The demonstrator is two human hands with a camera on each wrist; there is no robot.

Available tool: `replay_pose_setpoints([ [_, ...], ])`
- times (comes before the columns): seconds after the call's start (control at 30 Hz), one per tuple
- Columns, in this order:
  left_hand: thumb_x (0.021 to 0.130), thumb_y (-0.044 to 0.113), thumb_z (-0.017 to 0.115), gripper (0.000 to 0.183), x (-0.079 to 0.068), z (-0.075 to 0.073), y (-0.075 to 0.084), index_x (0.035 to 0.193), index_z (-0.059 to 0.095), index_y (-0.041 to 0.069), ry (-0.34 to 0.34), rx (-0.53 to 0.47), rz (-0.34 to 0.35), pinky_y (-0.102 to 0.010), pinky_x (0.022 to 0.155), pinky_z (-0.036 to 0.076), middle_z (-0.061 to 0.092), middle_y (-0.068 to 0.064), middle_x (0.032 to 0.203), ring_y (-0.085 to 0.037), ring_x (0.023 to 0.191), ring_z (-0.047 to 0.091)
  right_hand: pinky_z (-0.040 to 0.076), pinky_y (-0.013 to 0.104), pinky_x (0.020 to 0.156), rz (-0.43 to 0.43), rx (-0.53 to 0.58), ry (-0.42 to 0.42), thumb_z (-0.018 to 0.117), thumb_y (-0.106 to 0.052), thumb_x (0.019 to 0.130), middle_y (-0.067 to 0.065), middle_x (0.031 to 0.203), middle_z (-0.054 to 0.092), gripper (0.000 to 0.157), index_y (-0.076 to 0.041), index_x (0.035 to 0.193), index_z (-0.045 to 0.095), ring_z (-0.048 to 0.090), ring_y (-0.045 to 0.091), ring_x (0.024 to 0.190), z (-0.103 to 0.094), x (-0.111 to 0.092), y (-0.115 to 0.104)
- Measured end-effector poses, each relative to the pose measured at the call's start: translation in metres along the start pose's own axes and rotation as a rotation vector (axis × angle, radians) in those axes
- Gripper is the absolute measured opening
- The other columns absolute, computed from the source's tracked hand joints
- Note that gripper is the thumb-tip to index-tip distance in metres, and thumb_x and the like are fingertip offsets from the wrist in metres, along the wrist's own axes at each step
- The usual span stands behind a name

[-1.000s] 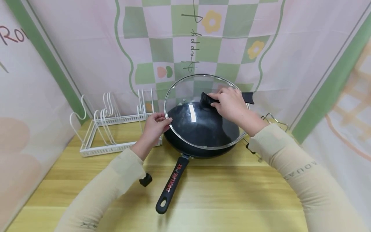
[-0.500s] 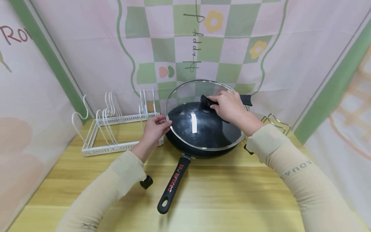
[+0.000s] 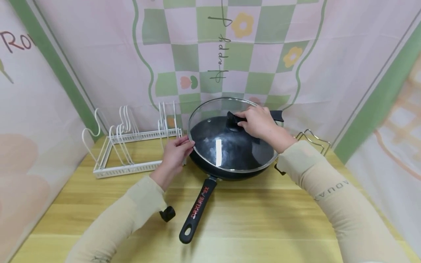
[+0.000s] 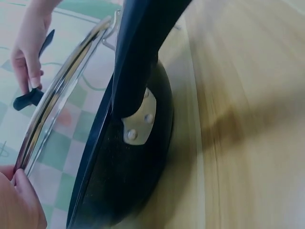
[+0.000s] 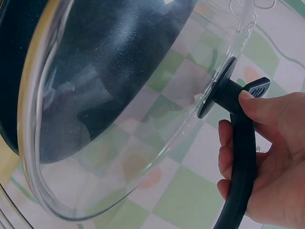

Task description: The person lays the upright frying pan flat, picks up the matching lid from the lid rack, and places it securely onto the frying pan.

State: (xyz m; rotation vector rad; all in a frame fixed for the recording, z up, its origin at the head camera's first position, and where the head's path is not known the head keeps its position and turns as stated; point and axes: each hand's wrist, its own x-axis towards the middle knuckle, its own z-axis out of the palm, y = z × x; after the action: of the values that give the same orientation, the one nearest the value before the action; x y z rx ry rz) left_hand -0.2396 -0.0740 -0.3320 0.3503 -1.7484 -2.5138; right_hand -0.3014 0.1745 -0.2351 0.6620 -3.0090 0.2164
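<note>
A black wok [image 3: 227, 176] sits on the wooden table, its long handle [image 3: 197, 213] pointing toward me. Over it is a tilted glass lid [image 3: 230, 155] with a metal rim, the far side higher. The left wrist view shows a gap between the lid's rim [image 4: 62, 86] and the wok's edge. My left hand [image 3: 174, 153] pinches the lid's rim at the left between thumb and fingers. My right hand [image 3: 260, 122] grips the lid's black handle [image 5: 243, 148], fingers wrapped round it and thumb near its knob end.
A white wire rack [image 3: 121, 168] stands on the table [image 3: 263, 223] left of the wok. At the right, partly behind my right arm, is a metal wire rack [image 3: 312, 138]. A patterned cloth wall [image 3: 210, 54] rises close behind the wok.
The lid's far side has come down, flattening its tilt toward the wok. My right hand has lowered with the handle, and my left hand has dropped slightly at the rim.
</note>
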Motion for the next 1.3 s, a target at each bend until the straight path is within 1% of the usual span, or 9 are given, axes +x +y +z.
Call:
replay_pose_setpoints([
  [0.17, 0.095, -0.014, 0.061, 0.046, -0.003, 0.002, -0.002, 0.14, 0.052, -0.013, 0.037, -0.074, -0.026, -0.019, 0.082, 0.055, 0.06, -0.019, 0.128, -0.006, 0.085, 0.068, 0.037, 0.047, 0.085, -0.001, -0.001, -0.015, 0.062, -0.022, 0.104, 0.012, 0.09, 0.061, 0.043, -0.016, 0.146, 0.058, 0.056, 0.031, 0.096, -0.001, 0.003, 0.0],
  [0.27, 0.095, -0.013, 0.061, 0.045, -0.003, 0.004, -0.001, 0.139, 0.053, -0.012, 0.055, -0.104, -0.038, -0.018, 0.081, 0.055, 0.06, -0.019, 0.13, -0.004, 0.082, 0.068, 0.036, 0.045, 0.083, 0.006, -0.004, -0.014, 0.062, -0.022, 0.104, 0.011, 0.085, 0.06, 0.043, -0.016, 0.147, 0.058, 0.054, 0.03, 0.085, -0.003, 0.004, -0.001],
  [0.4, 0.095, -0.012, 0.062, 0.043, -0.003, 0.005, -0.001, 0.137, 0.055, -0.01, 0.076, -0.124, -0.053, -0.018, 0.08, 0.055, 0.062, -0.018, 0.127, -0.004, 0.079, 0.068, 0.036, 0.047, 0.085, 0.014, 0.003, -0.02, 0.062, -0.022, 0.104, 0.013, 0.095, 0.065, 0.044, -0.017, 0.147, 0.058, 0.054, 0.031, 0.086, -0.004, 0.005, -0.002],
  [0.63, 0.095, -0.01, 0.064, 0.042, -0.001, 0.002, -0.003, 0.136, 0.057, -0.007, 0.088, -0.099, -0.072, -0.02, 0.084, 0.055, 0.061, -0.021, 0.134, -0.009, 0.09, 0.07, 0.034, 0.052, 0.097, 0.026, 0.022, -0.057, 0.061, -0.021, 0.104, 0.016, 0.129, 0.065, 0.044, -0.017, 0.148, 0.056, 0.052, 0.039, 0.12, -0.001, 0.008, -0.003],
  [0.8, 0.094, -0.01, 0.065, 0.041, -0.001, 0.001, -0.007, 0.134, 0.058, -0.008, 0.105, -0.124, -0.08, -0.02, 0.085, 0.055, 0.068, -0.016, 0.12, -0.01, 0.09, 0.071, 0.034, 0.053, 0.098, 0.022, 0.027, -0.063, 0.061, -0.021, 0.104, 0.016, 0.133, 0.064, 0.044, -0.017, 0.148, 0.056, 0.051, 0.04, 0.125, 0.001, 0.008, -0.003],
  [0.93, 0.093, -0.009, 0.066, 0.041, -0.002, 0.001, -0.009, 0.134, 0.059, -0.006, 0.12, -0.146, -0.094, -0.021, 0.085, 0.055, 0.069, -0.011, 0.111, -0.012, 0.09, 0.07, 0.035, 0.053, 0.097, 0.011, 0.027, -0.062, 0.062, -0.02, 0.104, 0.016, 0.118, 0.069, 0.043, -0.016, 0.147, 0.058, 0.055, 0.038, 0.116, 0.002, 0.009, -0.003],
  [1.03, 0.094, -0.009, 0.066, 0.041, -0.001, 0.001, -0.011, 0.134, 0.059, -0.005, 0.124, -0.149, -0.103, -0.021, 0.086, 0.055, 0.068, -0.013, 0.116, -0.011, 0.091, 0.07, 0.035, 0.052, 0.097, 0.006, 0.025, -0.068, 0.062, -0.02, 0.104, 0.016, 0.109, 0.07, 0.043, -0.015, 0.146, 0.058, 0.058, 0.036, 0.109, 0.003, 0.01, -0.002],
  [1.1, 0.094, -0.009, 0.065, 0.041, -0.001, 0.002, -0.012, 0.134, 0.059, -0.005, 0.127, -0.148, -0.106, -0.021, 0.086, 0.055, 0.067, -0.015, 0.121, -0.01, 0.089, 0.07, 0.034, 0.053, 0.098, 0.008, 0.023, -0.077, 0.062, -0.02, 0.103, 0.017, 0.119, 0.069, 0.043, -0.015, 0.146, 0.059, 0.057, 0.037, 0.113, 0.004, 0.011, -0.002],
  [1.3, 0.095, -0.009, 0.064, 0.041, -0.001, 0.002, -0.014, 0.136, 0.057, -0.008, 0.13, -0.14, -0.1, -0.022, 0.088, 0.055, 0.062, -0.022, 0.131, -0.01, 0.089, 0.069, 0.034, 0.054, 0.098, 0.012, 0.019, -0.091, 0.062, -0.02, 0.103, 0.019, 0.132, 0.064, 0.043, -0.014, 0.145, 0.059, 0.054, 0.04, 0.119, 0.007, 0.013, 0.0],
])
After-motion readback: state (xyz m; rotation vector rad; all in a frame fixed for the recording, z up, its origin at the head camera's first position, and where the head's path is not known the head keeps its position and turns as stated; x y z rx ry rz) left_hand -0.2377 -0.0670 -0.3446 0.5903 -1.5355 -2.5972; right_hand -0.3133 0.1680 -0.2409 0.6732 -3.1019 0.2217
